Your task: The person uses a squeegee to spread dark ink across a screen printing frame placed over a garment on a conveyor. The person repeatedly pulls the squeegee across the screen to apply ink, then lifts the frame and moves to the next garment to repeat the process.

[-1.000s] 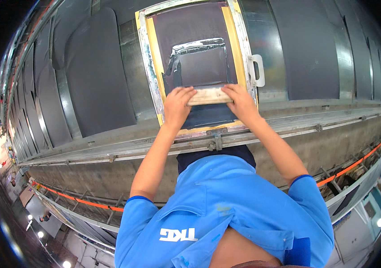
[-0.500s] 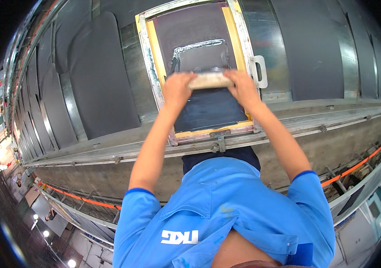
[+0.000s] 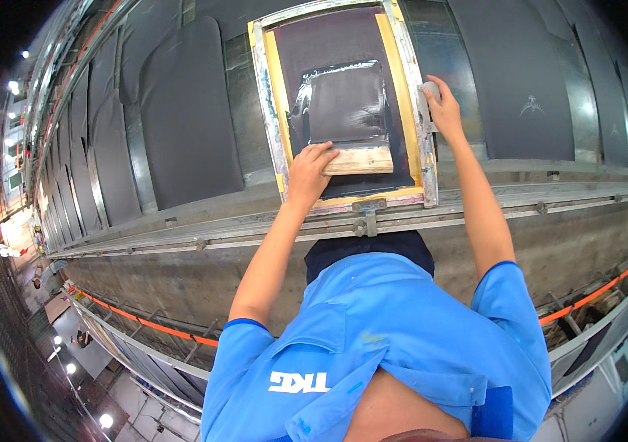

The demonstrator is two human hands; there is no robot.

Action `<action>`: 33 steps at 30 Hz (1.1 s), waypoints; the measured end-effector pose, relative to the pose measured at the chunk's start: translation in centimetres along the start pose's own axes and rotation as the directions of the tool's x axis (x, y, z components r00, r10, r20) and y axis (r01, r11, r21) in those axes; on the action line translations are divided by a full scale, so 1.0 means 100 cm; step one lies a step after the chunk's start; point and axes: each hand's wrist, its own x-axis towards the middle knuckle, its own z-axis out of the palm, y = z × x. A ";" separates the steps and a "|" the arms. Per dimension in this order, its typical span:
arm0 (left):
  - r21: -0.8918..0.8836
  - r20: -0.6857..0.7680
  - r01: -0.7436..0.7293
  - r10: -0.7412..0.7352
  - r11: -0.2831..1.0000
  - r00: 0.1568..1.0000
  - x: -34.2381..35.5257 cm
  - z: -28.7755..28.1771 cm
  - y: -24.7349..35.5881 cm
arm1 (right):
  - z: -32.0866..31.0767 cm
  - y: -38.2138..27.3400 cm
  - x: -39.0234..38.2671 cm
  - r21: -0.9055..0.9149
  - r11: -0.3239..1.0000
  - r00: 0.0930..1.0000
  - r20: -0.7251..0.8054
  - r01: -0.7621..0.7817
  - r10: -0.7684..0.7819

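My left hand (image 3: 309,172) is closed on the left end of a wooden squeegee (image 3: 360,160), which lies across the lower part of a dark mesh screen (image 3: 321,35). Glossy dark ink (image 3: 343,104) forms a rough rectangle above the squeegee. The screen has a metal frame (image 3: 257,55) with yellow tape along its inner edges. My right hand (image 3: 441,104) grips the handle (image 3: 428,92) on the frame's right side, fingers curled over it.
Dark sheets (image 3: 181,110) lie in rows on the long metal table at both sides, one at right bearing a pale print (image 3: 531,105). A metal rail (image 3: 255,236) runs along the near edge. An orange strip (image 3: 594,295) follows the structure behind me. A person (image 3: 79,337) is far left.
My right hand has left the squeegee and moved up and right to the frame's handle. My left hand and the squeegee have moved to the lower part of the screen.
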 end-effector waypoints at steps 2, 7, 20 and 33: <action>-0.004 -0.008 0.000 -0.001 1.000 1.000 -0.004 0.000 0.003 | 0.009 0.009 0.008 0.047 0.999 1.000 0.016 -0.003 0.002; -0.074 -0.048 -0.014 0.010 0.997 0.999 -0.029 -0.011 -0.003 | 0.009 -0.022 0.018 -0.003 1.000 0.998 -0.061 -0.012 0.011; 0.083 -0.097 0.103 -0.094 0.991 0.991 -0.166 -0.195 -0.235 | 0.283 -0.229 -0.118 0.164 0.986 0.999 -0.031 -0.010 0.016; 0.058 -0.011 0.049 -0.048 0.997 0.999 -0.253 -0.239 -0.314 | 0.367 -0.261 -0.151 0.005 0.999 0.999 -0.032 -0.038 0.038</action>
